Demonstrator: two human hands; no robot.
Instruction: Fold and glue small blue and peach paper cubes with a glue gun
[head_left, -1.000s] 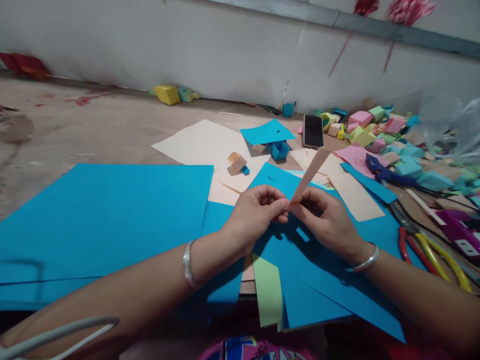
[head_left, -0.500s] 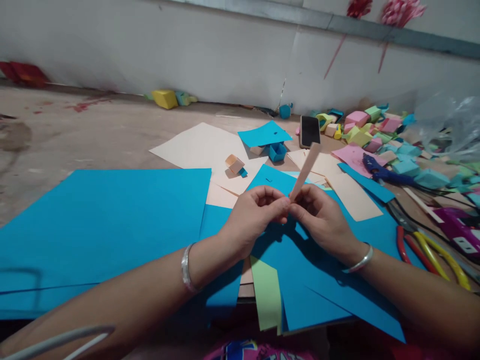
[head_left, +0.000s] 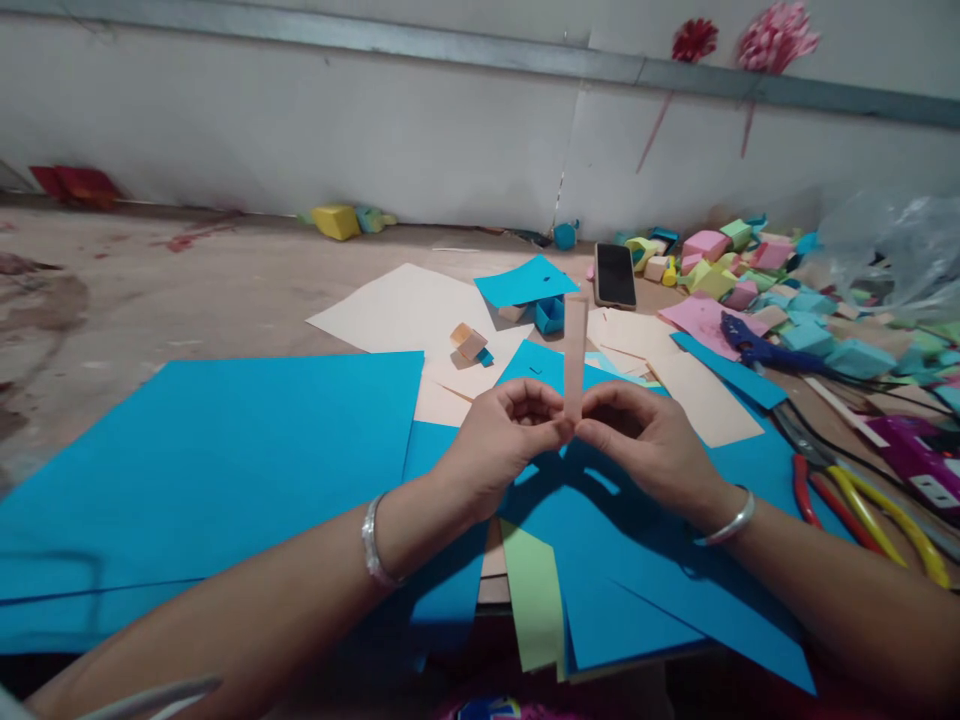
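Note:
A narrow peach paper strip (head_left: pixel 575 350) stands upright between my two hands, its lower end pinched at the fingertips. My left hand (head_left: pixel 514 435) grips it from the left with thumb and fingers. From the other side my right hand (head_left: pixel 645 435) pinches the same end, so the fingertips almost meet. Whether the strip's end is folded is hidden by the fingers. Beneath both hands lie blue paper sheets (head_left: pixel 622 600). Beyond them, a small peach paper box (head_left: pixel 468 341) rests on pale paper, with a blue paper box (head_left: pixel 550 315) to its right.
A large blue sheet (head_left: pixel 247 450) covers the left side. On the right are pliers (head_left: pixel 862 500), a blue glue gun (head_left: pixel 772 345) with its cord, and a purple device (head_left: pixel 919 450). A phone (head_left: pixel 615 275) lies near a heap of coloured paper boxes (head_left: pixel 750 260).
The paper strip has turned from leaning right to nearly upright. Both hands stay together at its lower end, and the camera view has tilted up slightly.

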